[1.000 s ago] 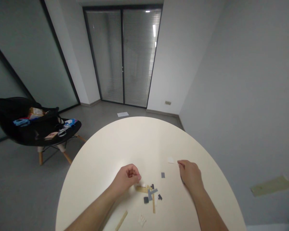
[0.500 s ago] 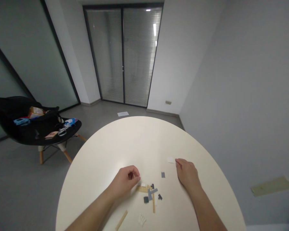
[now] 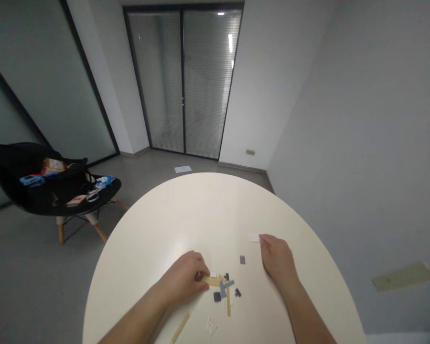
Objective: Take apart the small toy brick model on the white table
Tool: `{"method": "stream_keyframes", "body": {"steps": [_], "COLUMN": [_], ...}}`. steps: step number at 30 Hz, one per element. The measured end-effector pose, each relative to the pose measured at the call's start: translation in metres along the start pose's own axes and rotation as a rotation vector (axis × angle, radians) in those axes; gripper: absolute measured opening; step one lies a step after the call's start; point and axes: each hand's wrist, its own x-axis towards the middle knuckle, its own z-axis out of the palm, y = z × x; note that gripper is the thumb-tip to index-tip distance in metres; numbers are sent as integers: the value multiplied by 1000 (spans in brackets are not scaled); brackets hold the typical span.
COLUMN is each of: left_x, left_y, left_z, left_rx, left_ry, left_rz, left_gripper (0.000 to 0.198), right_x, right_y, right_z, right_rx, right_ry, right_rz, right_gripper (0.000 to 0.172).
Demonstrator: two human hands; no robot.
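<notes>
My left hand [image 3: 186, 277] is low over the round table, its thumb and fingertips closed around the left end of a tan strip [image 3: 213, 282]. That strip lies in a small pile with a grey angled piece [image 3: 222, 289], a dark square [image 3: 217, 296], small dark notched pieces [image 3: 238, 292] and another tan strip [image 3: 229, 306]. My right hand [image 3: 276, 253] rests farther right, fingertips pinched on the right edge of a flat white piece [image 3: 253, 237]. Between the hands lies a small grey piece [image 3: 242, 260].
A loose tan strip [image 3: 180, 327] and a white, finger-like piece [image 3: 211, 327] lie near the front of the white table [image 3: 208, 200]. A black chair [image 3: 53, 200] holding a bag and small items stands left. A wall [image 3: 361, 167] rises on the right.
My left hand has moved slightly down, and its fingertips have come around the end of the tan strip. My right hand has shifted slightly left onto the white piece's edge.
</notes>
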Motion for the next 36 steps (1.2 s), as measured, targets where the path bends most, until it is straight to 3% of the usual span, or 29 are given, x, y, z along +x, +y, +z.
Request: {"method": "stream_keyframes", "body": {"steps": [7, 13, 18, 21, 25, 30, 36], "left_x": [0, -3, 1, 7, 14, 15, 15], "left_y": [2, -2, -11, -13, -12, -9, -9], "left_z": [0, -3, 3, 9, 16, 21, 22], "left_rx": [-6, -67, -346, -584, -805, -1007, -1104], "left_ry": [-11, -24, 65, 163, 236, 212, 133], "left_rz": [18, -51, -126, -118, -142, -146, -134], "left_gripper": [16, 13, 4, 12, 24, 34, 41], "right_x": [-5, -12, -24, -31, -35, -32, -31], "right_y": [-19, -40, -76, -95, -104, -104, -109], "right_z": [-2, -9, -19, -21, -16, -16, -20], "right_rx": [140, 313, 499, 579, 611, 618, 648], "right_ry": [62, 69, -46, -73, -49, 45, 65], "right_rz": [-69, -135, -363, -487, -535, -567, -546], "right_gripper": [33, 26, 18, 19, 25, 27, 22]}}
